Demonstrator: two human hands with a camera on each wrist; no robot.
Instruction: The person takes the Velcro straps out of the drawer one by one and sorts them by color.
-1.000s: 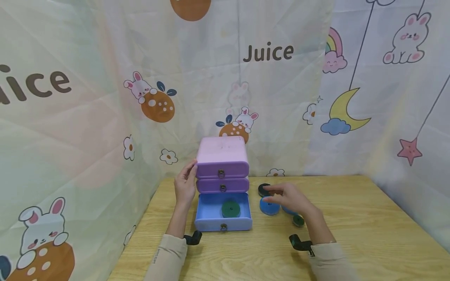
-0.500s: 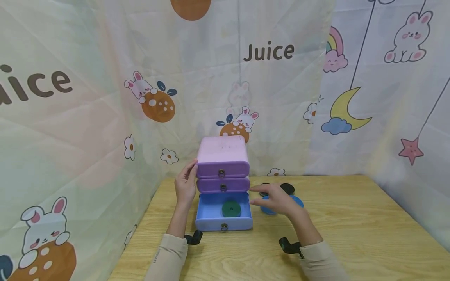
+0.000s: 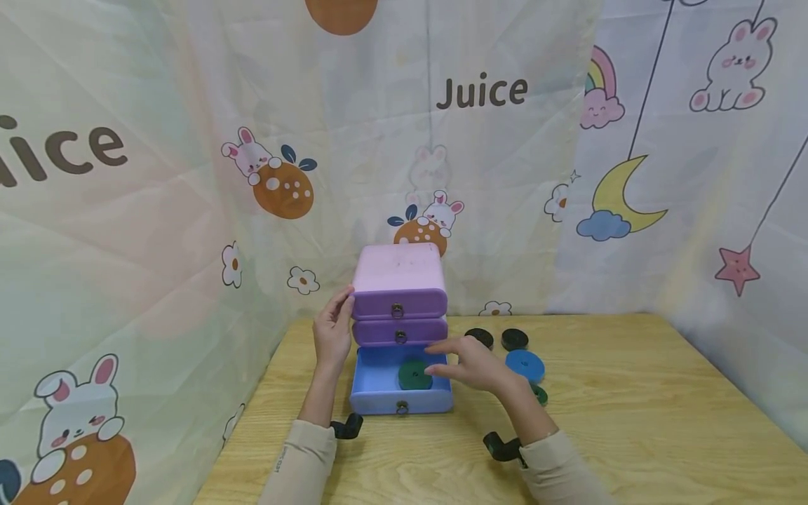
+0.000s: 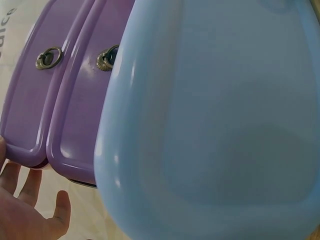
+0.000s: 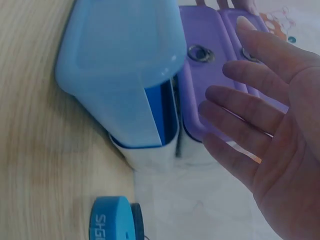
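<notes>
A small drawer cabinet (image 3: 400,266) has a pink top and two closed purple drawers (image 3: 379,306). Below them the light blue bottom drawer (image 3: 372,402) is pulled out, and a green disc with a small centre hole (image 3: 412,379) lies inside. My left hand (image 3: 332,330) touches the cabinet's left side at the upper drawer, fingers extended. In the head view my right hand (image 3: 473,363) overlaps the drawer's right side, thumb and forefinger near the green disc. The right wrist view shows its fingers spread, with nothing held.
Right of the cabinet on the wooden table (image 3: 606,407) are two black discs (image 3: 514,339), a blue disc (image 3: 525,365) and a smaller green disc (image 3: 539,394), partly hidden by my arm. A lettered blue disc (image 5: 111,220) shows in the right wrist view. Printed cloth (image 3: 505,175) encloses the back and sides.
My right hand has moved left from over the loose discs to the open drawer's right side, uncovering the black discs. My left hand, cabinet and green disc in the drawer stay put.
</notes>
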